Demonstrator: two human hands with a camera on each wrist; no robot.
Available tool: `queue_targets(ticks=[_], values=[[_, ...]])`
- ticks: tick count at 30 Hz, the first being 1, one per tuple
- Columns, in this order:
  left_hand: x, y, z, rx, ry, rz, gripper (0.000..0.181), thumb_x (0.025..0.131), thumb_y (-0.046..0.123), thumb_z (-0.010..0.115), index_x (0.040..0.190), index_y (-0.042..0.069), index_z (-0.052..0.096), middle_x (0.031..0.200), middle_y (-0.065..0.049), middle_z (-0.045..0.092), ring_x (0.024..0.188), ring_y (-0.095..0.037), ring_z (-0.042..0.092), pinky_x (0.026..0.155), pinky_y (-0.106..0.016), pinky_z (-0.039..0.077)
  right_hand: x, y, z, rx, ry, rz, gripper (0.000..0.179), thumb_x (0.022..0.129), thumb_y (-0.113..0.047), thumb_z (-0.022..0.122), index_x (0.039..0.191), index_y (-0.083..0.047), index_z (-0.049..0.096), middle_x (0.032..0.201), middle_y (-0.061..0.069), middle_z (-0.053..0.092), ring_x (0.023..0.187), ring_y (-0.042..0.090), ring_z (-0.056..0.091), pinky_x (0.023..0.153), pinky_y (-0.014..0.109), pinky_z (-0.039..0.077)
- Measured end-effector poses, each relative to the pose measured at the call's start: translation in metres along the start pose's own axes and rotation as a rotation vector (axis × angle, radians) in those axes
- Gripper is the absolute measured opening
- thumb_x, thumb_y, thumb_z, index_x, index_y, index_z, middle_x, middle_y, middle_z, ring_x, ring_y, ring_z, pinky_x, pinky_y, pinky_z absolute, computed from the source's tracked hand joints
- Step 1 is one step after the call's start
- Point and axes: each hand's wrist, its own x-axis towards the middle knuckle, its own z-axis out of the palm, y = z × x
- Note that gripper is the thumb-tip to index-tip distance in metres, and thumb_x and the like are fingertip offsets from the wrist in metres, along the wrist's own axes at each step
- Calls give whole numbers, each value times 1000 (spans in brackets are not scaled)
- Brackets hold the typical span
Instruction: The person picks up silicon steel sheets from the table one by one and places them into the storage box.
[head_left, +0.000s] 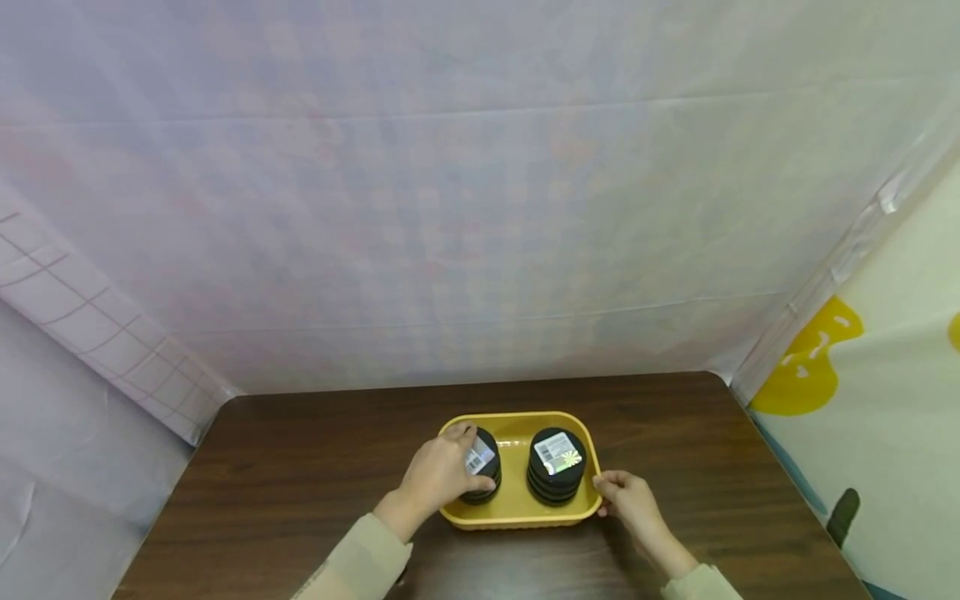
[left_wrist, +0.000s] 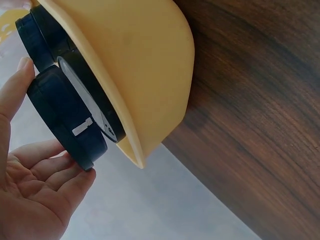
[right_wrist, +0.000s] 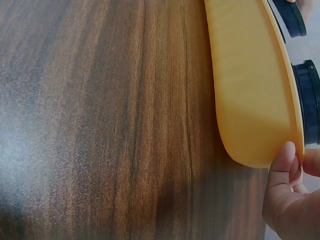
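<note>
A yellow basket (head_left: 515,487) stands on the table with two stacks of flat, round black containers in it. At the left stack, my left hand (head_left: 438,473) grips the top container (head_left: 489,468) by its sides, thumb and fingers apart around it. In the left wrist view that black container (left_wrist: 65,115) is tilted, with a gap at one side above a labelled container (left_wrist: 82,82) beneath. My right hand (head_left: 633,508) pinches the basket's right rim, thumb inside and fingers outside. The right stack (head_left: 557,467) carries a white label and a shiny sticker on top.
The brown wood-grain table (head_left: 315,467) extends to both sides of the basket. A pale cloth wall (head_left: 450,250) rises behind its back edge, and a patterned curtain (head_left: 885,417) hangs at the right.
</note>
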Motion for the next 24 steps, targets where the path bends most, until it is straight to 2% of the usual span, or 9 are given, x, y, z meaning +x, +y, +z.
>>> queue_targets(ticks=[14, 24], values=[[0, 1, 3, 7, -25, -9, 86, 64, 52, 79, 124, -4, 56, 131, -19, 52, 105, -34, 59, 81, -43, 52, 0, 0, 0, 20, -11, 4, 23, 89, 0, 56, 98, 20, 53, 73, 12, 55, 58, 16, 51, 49, 23, 48], [2, 0, 6, 7, -18, 3, 86, 63, 53, 79, 123, -4, 57, 130, -19, 53, 105, -34, 59, 81, -42, 52, 0, 0, 0, 23, -7, 6, 22, 89, 0, 55, 99, 20, 53, 74, 12, 55, 58, 15, 51, 50, 23, 48]])
